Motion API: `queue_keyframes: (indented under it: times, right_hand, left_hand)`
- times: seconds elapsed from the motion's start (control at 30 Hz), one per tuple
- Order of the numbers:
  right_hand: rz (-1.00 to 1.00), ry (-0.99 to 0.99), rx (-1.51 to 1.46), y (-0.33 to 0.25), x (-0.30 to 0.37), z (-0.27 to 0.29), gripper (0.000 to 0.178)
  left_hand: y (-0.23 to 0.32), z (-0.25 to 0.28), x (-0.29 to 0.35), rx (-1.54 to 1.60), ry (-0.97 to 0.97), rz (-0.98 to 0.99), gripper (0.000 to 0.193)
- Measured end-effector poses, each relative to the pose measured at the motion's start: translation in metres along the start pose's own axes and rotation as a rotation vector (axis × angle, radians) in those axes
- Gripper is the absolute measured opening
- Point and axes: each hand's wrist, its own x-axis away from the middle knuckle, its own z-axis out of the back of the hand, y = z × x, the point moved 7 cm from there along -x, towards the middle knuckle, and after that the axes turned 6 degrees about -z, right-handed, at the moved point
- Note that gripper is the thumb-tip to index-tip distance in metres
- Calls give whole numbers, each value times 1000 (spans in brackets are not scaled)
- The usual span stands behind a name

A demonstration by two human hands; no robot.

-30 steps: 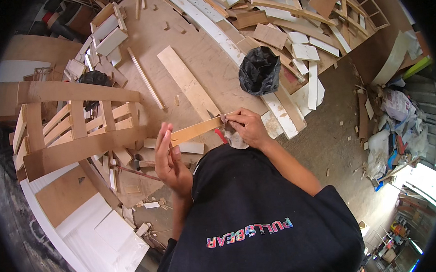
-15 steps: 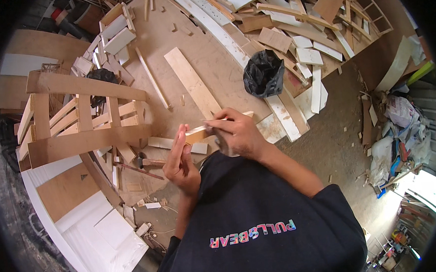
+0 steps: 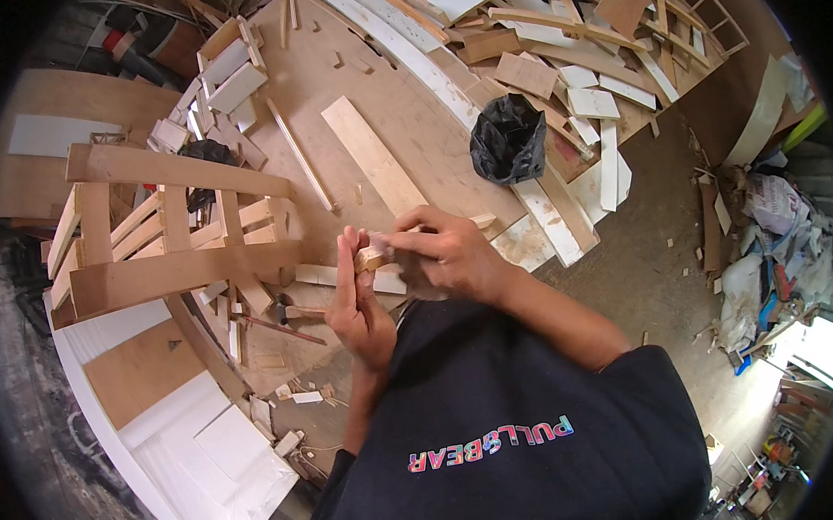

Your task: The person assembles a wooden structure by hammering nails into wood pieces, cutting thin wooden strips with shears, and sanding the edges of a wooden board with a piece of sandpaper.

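Note:
Close in front of my body, a light wood strip [image 3: 369, 260] is held up, its near end showing between my hands and its far end peeking out beyond my right hand. My left hand [image 3: 362, 305] grips that near end between thumb and upright fingers. Over the strip, my right hand [image 3: 449, 256] is closed on a greyish folded sheet that looks like sandpaper; motion blurs it and the palm partly hides it. A plain flat board [image 3: 370, 154] lies on the worktable just beyond my hands.
A slatted wooden frame [image 3: 186, 267] stands at left, with a hammer [image 3: 297, 310] and a thin reddish bar [image 3: 284, 330] nearby. A black bag-lined bin [image 3: 509, 140] sits right of the board. Wood offcuts [image 3: 575, 59] pile up at far right.
My right hand has shifted slightly along the wood strip toward its near end. The strip's near end now tilts more toward me. The whole view has shifted a little.

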Motion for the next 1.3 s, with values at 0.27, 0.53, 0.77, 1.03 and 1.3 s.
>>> queue_keyframes:
  times: [0.27,0.53,0.77,1.03,1.3]
  right_hand:
    - [-27,48,-89,-16,-5,6,43]
    - [-357,37,361,199,116,-23,19]
    - [-663,115,353,246,144,-2,20]
    - [-799,42,355,262,157,-1,20]
    - [-542,73,-11,218,140,9,21]
  left_hand:
    - [7,3,-5,-157,-49,-39,40]
    - [-26,33,18,39,124,151,38]
    - [-33,39,28,67,97,155,38]
    - [-18,29,29,2,22,100,38]
    - [-20,29,40,68,5,22,36]
